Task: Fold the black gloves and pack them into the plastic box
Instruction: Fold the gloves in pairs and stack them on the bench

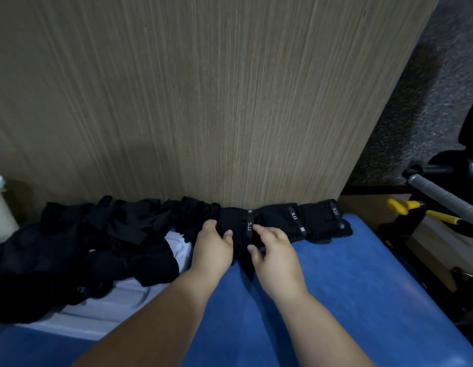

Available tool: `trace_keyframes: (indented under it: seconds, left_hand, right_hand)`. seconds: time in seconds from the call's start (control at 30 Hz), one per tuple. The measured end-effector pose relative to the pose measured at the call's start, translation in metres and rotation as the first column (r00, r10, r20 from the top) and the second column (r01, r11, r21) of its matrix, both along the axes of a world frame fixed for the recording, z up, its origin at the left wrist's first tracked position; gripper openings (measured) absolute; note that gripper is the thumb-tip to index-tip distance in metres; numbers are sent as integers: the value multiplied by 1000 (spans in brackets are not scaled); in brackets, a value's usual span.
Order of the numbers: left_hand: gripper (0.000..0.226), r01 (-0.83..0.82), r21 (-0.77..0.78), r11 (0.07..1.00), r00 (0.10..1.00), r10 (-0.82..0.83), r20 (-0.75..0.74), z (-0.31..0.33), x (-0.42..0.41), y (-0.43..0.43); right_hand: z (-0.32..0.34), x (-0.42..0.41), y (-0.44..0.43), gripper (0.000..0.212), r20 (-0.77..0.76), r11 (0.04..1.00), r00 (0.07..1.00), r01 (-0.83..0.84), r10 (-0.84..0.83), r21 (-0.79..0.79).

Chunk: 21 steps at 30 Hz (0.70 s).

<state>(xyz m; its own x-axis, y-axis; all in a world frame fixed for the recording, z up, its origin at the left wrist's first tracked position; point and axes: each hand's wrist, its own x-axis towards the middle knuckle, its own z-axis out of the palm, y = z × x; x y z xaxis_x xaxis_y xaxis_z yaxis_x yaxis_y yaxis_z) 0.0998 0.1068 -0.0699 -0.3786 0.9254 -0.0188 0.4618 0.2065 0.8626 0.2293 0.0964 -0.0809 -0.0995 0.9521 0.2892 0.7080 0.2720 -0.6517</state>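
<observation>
Heaped gloves (pixel 71 247) hide most of the white box (pixel 111 308).

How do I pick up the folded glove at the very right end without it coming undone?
Probably pinch the whole folded bundle of the rightmost folded glove at its near edge, coming from your side. The wooden panel blocks the back, and the middle folded glove lies close beside its left.

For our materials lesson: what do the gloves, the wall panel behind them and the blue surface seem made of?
The gloves: soft black fabric, matte; they crease and fold. Panel: wood or wood-look laminate, matte; fine straight grain lines. Blue surface: smooth, slightly sheeny, perhaps vinyl or foam; unclear.
</observation>
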Motion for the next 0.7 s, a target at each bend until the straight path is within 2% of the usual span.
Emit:
trace_keyframes:
  seconds: [0.07,0.17,0.23,0.37,0.43,0.57,0.7]
  left_hand:
    - [53,9,15,1000,994,-7,-106,-2,0,0]
    - [55,24,15,1000,977,-20,-210,-5,-1,0]
    - [54,44,33,998,966,-34,-257,-5,-1,-1]
    - [41,153,178,972,924,-77,-374,-11,-5,-6]
    - [37,211,167,963,906,-129,-404,-14,-6,-7]
    - [41,208,60,976,949,-187,-254,-14,-7,-7]
    - [46,183,79,980,979,-174,-110,-8,-3,2]
  right_hand:
    - [-2,-1,3,45,69,999,997,21,-23,26]
    - [-2,-4,5,46,143,998,989,31,-38,54]
    - [-1,-6,6,47,175,997,984,17,-29,75]
    - [0,-6,5,44,196,995,981,-31,12,98]
    - [1,-5,4,43,225,995,973,-66,47,74]
    - [2,-2,5,52,280,991,952,-133,126,4]
    - [5,-3,8,57,267,989,953,-146,145,-17]
